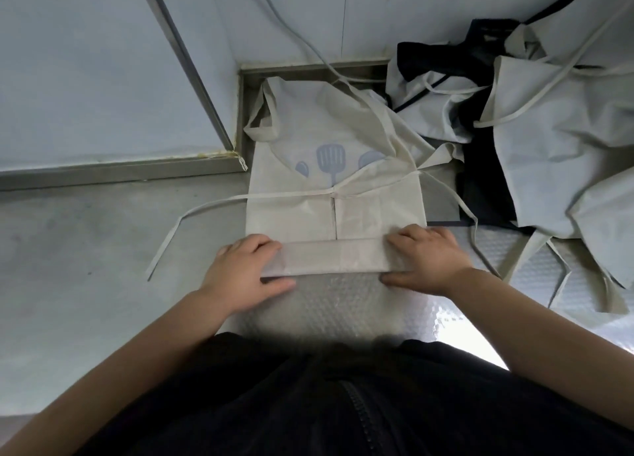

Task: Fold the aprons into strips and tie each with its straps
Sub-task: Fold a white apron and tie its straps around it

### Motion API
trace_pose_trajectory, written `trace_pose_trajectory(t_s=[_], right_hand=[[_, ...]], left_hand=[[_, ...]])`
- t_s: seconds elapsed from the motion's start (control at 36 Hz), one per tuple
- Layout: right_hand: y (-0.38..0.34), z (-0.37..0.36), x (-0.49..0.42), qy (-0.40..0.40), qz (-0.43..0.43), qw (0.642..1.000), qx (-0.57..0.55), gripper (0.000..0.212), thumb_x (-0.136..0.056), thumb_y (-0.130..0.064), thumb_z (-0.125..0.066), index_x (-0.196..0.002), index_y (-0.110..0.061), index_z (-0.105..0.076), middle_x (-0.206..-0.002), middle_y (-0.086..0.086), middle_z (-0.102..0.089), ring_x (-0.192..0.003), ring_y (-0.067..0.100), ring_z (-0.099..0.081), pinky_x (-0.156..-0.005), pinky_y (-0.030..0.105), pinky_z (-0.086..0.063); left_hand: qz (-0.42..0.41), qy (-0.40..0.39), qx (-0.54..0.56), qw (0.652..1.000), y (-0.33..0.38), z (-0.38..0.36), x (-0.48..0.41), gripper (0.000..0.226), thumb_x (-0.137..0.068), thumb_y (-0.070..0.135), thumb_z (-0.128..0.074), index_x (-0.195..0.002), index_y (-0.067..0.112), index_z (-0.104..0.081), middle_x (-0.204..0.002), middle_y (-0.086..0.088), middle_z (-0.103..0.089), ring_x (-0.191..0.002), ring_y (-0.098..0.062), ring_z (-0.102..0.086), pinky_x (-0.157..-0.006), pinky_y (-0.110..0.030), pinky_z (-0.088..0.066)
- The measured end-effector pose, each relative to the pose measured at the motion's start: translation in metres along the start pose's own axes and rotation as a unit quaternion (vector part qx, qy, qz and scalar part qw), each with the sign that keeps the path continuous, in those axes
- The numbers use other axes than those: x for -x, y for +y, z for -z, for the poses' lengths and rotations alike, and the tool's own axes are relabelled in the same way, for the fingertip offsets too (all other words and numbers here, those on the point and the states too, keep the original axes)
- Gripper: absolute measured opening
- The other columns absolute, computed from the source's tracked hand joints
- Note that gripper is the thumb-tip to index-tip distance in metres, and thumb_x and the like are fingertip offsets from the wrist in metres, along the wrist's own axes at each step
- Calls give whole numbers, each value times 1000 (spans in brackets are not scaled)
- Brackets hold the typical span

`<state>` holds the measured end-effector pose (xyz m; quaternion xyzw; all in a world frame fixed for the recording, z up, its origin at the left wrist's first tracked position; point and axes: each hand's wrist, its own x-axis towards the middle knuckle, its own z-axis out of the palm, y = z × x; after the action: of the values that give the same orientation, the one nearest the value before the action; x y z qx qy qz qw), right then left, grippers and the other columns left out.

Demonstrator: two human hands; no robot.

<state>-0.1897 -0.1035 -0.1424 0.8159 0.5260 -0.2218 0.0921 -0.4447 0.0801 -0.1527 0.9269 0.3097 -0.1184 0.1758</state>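
A cream apron (308,140) with a blue utensil print lies flat on the steel counter, its sides folded inward. Its near end is turned up into a narrow band (332,257). My left hand (245,270) grips the band's left end, fingers curled over the top and thumb under the near edge. My right hand (429,260) grips the right end the same way. One waist strap (192,212) trails off to the left across the counter; another strap (456,198) runs off to the right. The neck loop (262,119) lies at the far left corner.
A heap of more aprons (549,140), cream and dark navy, fills the right side of the counter with straps hanging loose. Bubble wrap (329,304) lies under the near edge. A steel ledge (120,171) and wall close off the left and far sides.
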Motion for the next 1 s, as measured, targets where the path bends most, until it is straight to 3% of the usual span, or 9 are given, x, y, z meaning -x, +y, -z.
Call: trace_pose_trajectory(t_s=[0.14,0.28,0.47,0.61,0.67,0.72,0.83,0.92,1.0], right_hand=[[4,25,-20,26,-32,993,-114,52,-85,-66,-43,-108,-23,-63,-108,4,-66,-106,26,-57,-83,31,-39],[13,38,-30,-1,-120,965,-233,70,-72,-72,-57,-121,-22,-51,-117,1,-58,-111,24,-54,-87,32,-43],[23,31,-34,50,-154,913,-375,61,-75,-43,-75,-125,-20,-48,-117,-3,-53,-98,16,-50,-75,26,-40],[21,20,-34,138,-174,930,-294,42,-91,-29,-60,-128,-11,-51,-129,14,-48,-115,33,-47,-92,36,-39],[16,16,-31,176,-131,954,-202,33,-94,-29,-54,-115,-6,-63,-124,19,-53,-111,39,-49,-94,37,-35],[10,9,-28,182,-66,971,-139,51,-91,-48,-40,-106,-9,-70,-121,17,-58,-107,41,-53,-96,41,-31],[5,-4,-23,31,-39,999,0,84,-83,-77,-14,-149,-26,-19,-156,-1,-14,-142,26,-8,-113,48,11],[4,-4,-27,-9,-48,999,15,84,-86,-74,-16,-151,-24,2,-158,-2,5,-144,25,3,-113,51,15],[2,0,-33,-18,-46,999,11,82,-89,-70,-19,-151,-21,2,-158,2,7,-144,27,1,-116,47,9]], left_hand=[[57,13,109,992,-7,12,-19,64,-63,68,-44,-112,33,-66,-113,13,-63,-110,-18,-56,-95,-33,-42],[145,-16,308,940,-10,34,-36,10,-83,33,-71,-91,28,-71,-74,18,-65,-64,2,-57,-53,-12,-39],[248,71,378,889,-20,21,-51,19,-87,29,-66,-96,12,-64,-96,-4,-68,-90,-23,-63,-78,-35,-48],[275,104,250,923,-6,14,-53,21,-91,27,-57,-104,9,-57,-103,-10,-62,-91,-27,-55,-73,-31,-38],[264,120,203,935,1,14,-51,33,-91,21,-57,-121,9,-51,-121,-15,-52,-109,-32,-49,-86,-36,-38],[219,140,132,957,3,12,-46,44,-91,15,-56,-134,13,-46,-131,-15,-44,-120,-35,-41,-97,-41,-36],[19,131,-8,991,-3,6,-40,51,-81,-4,-57,-128,16,-57,-130,-9,-54,-114,-37,-48,-93,-44,-38],[45,44,-84,994,1,4,-34,50,-98,22,-40,-147,25,-31,-155,3,-24,-140,-26,-20,-113,-46,-7],[81,-9,-112,990,9,-1,-31,64,-97,54,-22,-151,28,-3,-159,9,5,-144,-23,16,-111,-49,15]])
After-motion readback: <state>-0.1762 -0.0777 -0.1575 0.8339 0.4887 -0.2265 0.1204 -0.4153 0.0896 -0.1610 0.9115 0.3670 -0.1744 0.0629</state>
